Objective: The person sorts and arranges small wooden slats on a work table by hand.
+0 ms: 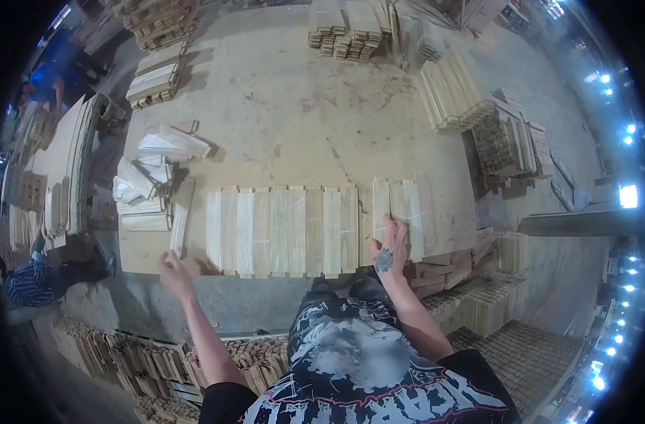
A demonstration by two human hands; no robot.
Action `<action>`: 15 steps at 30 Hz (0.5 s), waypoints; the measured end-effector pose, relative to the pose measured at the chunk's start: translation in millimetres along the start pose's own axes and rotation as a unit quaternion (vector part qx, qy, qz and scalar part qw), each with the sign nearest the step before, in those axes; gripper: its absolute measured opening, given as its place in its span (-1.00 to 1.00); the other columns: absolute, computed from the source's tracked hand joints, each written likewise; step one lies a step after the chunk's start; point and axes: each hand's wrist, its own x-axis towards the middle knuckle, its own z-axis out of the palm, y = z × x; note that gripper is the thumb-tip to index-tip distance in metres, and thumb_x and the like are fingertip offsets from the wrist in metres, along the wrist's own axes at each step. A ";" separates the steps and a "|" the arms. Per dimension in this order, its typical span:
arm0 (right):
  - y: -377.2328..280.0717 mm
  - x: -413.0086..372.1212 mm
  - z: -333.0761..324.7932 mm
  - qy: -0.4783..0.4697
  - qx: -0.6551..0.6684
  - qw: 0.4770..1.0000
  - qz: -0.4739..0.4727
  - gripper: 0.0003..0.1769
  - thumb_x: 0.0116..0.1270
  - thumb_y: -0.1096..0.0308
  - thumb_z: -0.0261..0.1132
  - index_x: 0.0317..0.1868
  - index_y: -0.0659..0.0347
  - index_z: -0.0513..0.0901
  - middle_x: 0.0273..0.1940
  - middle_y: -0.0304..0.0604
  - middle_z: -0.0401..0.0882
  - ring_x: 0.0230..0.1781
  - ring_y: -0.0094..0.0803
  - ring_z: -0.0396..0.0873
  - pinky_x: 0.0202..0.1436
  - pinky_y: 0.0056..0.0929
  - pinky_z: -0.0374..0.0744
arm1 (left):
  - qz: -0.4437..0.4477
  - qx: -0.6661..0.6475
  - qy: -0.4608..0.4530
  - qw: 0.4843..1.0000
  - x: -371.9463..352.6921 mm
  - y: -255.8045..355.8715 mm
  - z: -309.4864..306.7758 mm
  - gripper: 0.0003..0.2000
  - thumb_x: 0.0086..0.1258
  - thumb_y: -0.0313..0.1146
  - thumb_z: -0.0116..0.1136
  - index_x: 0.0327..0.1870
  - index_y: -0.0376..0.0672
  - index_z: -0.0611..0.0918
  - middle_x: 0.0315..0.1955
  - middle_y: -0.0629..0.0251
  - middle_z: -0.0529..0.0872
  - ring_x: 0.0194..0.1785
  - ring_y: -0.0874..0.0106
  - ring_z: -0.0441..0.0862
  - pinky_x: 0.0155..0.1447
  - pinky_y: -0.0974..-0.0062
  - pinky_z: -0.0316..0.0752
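wooden slats [280, 230] lay in a row on the table [301, 120]; your right hand [391, 244] lay flat and open on them, left hand [175, 272] open, empty, beside the row.

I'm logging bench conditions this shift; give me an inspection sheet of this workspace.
Surface: large dusty workbench, scuffed.
Job's things: row of wooden slats laid side by side near the front edge.
Clutter: loose pale slats heaped at left; slat stacks at the far edge.
Hands: right hand flat on the row's right slats; left hand at the front edge near the row's left end, grip unclear.
Cables: nothing seen.
Surroundings: wood stacks around the bench; another person at left.
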 end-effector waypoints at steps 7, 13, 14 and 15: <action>-33.5 -6.4 -13.9 -0.183 0.524 0.791 0.256 -0.12 0.21 0.50 0.51 0.52 0.17 0.31 0.06 -0.08 0.59 -0.03 -0.41 0.64 0.06 -0.37 0.67 | 0.061 -0.278 -0.327 0.901 -155.1 120.1 46.2 -0.74 0.58 -0.26 0.17 -0.02 -0.28 0.75 -0.23 0.14 0.82 -0.15 0.36 0.75 -0.02 0.33 0.61; -112.6 -36.6 -20.2 -0.268 0.406 0.872 -0.052 -0.06 0.16 0.39 0.59 0.53 0.13 0.34 0.10 -0.12 0.59 0.04 -0.39 0.61 0.13 -0.38 0.62 | 0.064 -0.327 -0.376 0.865 -195.2 167.8 36.1 -0.70 0.53 -0.24 0.23 0.06 -0.30 0.67 -0.34 0.09 0.76 -0.26 0.44 0.70 -0.20 0.38 0.56; -115.9 -37.3 -19.4 -0.295 0.410 0.859 -0.082 -0.07 0.18 0.37 0.58 0.53 0.14 0.34 0.13 -0.10 0.58 0.07 -0.36 0.61 0.12 -0.35 0.62 | 0.029 -0.280 -0.366 0.887 -180.3 152.2 39.7 -0.73 0.49 -0.23 0.26 -0.06 -0.29 0.65 -0.43 0.17 0.68 -0.36 0.47 0.59 -0.29 0.38 0.48; -116.8 -38.3 -19.0 -0.299 0.408 0.858 -0.087 -0.09 0.20 0.38 0.57 0.53 0.13 0.34 0.14 -0.10 0.58 0.07 -0.35 0.61 0.11 -0.35 0.62 | 0.039 -0.277 -0.338 0.899 -158.7 127.2 49.0 -0.74 0.49 -0.22 0.26 -0.11 -0.29 0.63 -0.47 0.20 0.63 -0.38 0.48 0.53 -0.32 0.38 0.44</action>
